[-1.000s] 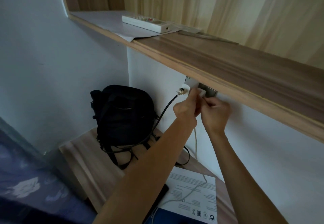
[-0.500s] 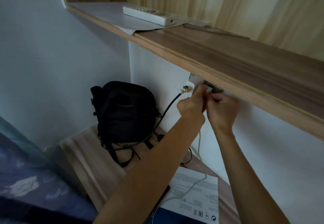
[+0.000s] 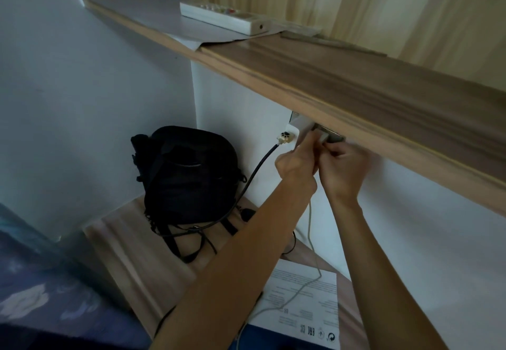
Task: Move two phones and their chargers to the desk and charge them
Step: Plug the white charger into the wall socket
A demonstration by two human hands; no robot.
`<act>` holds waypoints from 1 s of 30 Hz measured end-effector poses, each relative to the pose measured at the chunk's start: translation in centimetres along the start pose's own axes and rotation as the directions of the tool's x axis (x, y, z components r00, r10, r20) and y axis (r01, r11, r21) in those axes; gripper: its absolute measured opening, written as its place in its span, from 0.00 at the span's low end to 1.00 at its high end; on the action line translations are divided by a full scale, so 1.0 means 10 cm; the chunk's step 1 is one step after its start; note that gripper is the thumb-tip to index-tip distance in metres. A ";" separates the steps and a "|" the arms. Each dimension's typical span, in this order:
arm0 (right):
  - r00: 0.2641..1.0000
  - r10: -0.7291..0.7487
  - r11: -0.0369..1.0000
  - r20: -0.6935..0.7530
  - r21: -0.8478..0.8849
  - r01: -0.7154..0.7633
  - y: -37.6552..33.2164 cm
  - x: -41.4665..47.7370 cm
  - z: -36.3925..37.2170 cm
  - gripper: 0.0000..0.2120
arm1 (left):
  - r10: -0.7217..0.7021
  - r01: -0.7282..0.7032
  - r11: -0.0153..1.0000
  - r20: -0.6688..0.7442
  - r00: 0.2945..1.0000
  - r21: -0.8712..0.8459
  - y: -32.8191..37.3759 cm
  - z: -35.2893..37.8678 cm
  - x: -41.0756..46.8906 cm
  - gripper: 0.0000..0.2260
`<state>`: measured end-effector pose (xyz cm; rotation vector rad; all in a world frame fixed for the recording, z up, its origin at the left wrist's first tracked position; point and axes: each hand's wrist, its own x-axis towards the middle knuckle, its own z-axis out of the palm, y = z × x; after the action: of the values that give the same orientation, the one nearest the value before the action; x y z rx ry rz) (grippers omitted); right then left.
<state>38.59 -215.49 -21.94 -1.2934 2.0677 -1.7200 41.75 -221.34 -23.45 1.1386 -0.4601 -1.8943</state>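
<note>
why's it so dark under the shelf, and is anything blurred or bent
Head view: light comes off the curtain up top, so the shelf shades the wall below and the black bag loses its detail. Head view: the wide lens slightly bows the shelf edge. Head view: the left hand and right hand, gripping the white charger, look slightly soft.

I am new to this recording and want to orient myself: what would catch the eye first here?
Both hands meet at a wall socket just under the long wooden shelf, where the left hand and the right hand grip a white charger. A black backpack stands in the corner on the desk below, and a white remote control lies on the shelf.
</note>
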 end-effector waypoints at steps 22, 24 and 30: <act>0.989 0.131 0.991 0.064 -0.029 -0.129 0.13 -0.20 -0.17 0.11 | 0.110 -0.131 0.990 0.313 0.943 0.048 0.12 -0.37 -0.30 0.26; 0.983 0.158 0.987 0.095 -0.044 -0.155 0.20 -0.18 -0.17 0.11 | 0.118 -0.148 0.985 0.286 0.951 0.084 0.14 -0.32 -0.27 0.26; 0.975 0.200 0.980 0.101 -0.036 -0.197 0.39 -0.20 -0.19 0.09 | 0.110 -0.145 0.983 0.279 0.954 0.108 0.17 -0.30 -0.24 0.26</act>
<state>36.68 -212.91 -25.50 -1.1137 2.0865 -1.5140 45.62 -219.97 -22.60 0.9059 -0.7990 -1.9357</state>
